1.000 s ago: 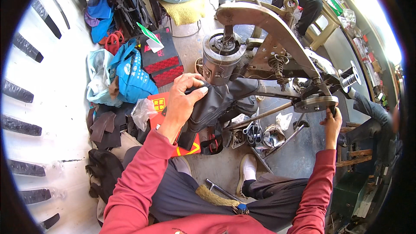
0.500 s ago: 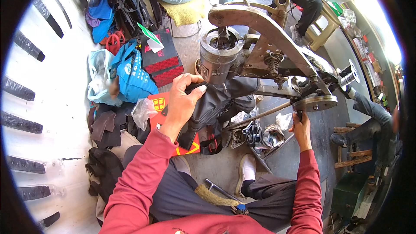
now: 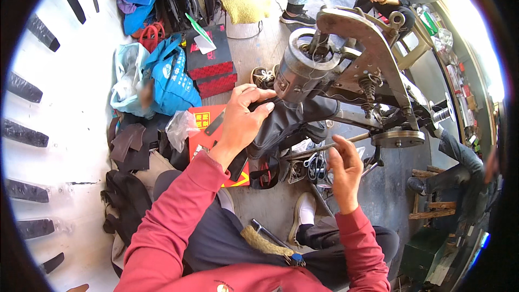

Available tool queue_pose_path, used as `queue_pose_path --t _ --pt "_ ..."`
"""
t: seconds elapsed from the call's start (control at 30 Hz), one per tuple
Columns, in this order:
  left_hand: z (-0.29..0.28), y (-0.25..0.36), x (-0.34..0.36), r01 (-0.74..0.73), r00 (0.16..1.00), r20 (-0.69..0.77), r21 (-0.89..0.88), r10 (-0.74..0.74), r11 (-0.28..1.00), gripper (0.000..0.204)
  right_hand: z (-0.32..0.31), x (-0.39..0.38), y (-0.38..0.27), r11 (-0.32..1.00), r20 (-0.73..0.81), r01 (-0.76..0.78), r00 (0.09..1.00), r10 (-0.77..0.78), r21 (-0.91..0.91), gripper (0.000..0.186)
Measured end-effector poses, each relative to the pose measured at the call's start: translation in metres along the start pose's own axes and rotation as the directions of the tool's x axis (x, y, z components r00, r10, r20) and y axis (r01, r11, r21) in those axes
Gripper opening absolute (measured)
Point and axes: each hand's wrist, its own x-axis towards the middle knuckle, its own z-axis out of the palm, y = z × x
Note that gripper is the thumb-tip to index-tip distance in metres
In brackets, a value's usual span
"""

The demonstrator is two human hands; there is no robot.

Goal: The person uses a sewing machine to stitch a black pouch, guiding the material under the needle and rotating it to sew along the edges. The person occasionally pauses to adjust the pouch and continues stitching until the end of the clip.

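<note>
My left hand (image 3: 238, 124) pinches the edge of a black leather-like bag (image 3: 281, 127) between thumb and fingers, close beside the round metal head (image 3: 294, 82) of a hand-cranked sewing machine. The bag lies under that head and hangs down in front of it. In the air left of the machine's handwheel (image 3: 399, 139) is my right hand (image 3: 346, 170), fingers apart with nothing in them. The wheel's crank handle (image 3: 374, 158) points downward, apart from the hand. Loose thread trails around the machine's head and arm.
Left of the bag lie a red box (image 3: 197, 135) with yellow print, a blue bag (image 3: 172, 84) and black-and-red boxes (image 3: 212, 73). Scissors (image 3: 314, 167) stand among small items below the machine. A thread spool (image 3: 442, 113) sits at right. Two people sit at the back.
My right hand has let go of the crank handle and moved left, opening. My left hand still holds the bag. The whole view has shifted, putting the machine farther right.
</note>
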Motion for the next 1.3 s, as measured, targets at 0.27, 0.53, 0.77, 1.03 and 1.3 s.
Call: queue_pose_path --t 0.27,0.53,0.77,1.03,1.3 --pt "0.001 0.002 0.003 -0.070 0.998 -0.006 -0.016 0.070 0.997 0.027 0.086 0.053 -0.057 0.829 0.059 0.358 0.927 -0.369 -0.430 0.016" --pt "0.000 0.005 0.003 -0.112 0.993 -0.028 -0.008 0.112 0.994 0.024 0.100 0.052 -0.058 0.744 0.071 0.424 0.887 -0.456 -0.516 0.013" --pt "-0.001 0.006 0.002 -0.078 0.997 -0.006 0.024 0.079 0.997 0.027 0.025 0.038 -0.048 0.789 0.170 0.288 0.958 -0.232 -0.543 0.015" --pt "0.000 0.004 0.000 -0.043 0.999 0.012 0.001 0.043 0.999 0.028 -0.170 0.041 0.010 0.469 -0.250 -0.256 0.965 0.077 -0.845 0.045" --pt "0.002 0.003 0.000 -0.046 0.999 -0.001 -0.013 0.046 0.999 0.026 -0.149 0.048 0.052 0.774 -0.180 -0.306 0.952 0.247 -0.554 0.033"
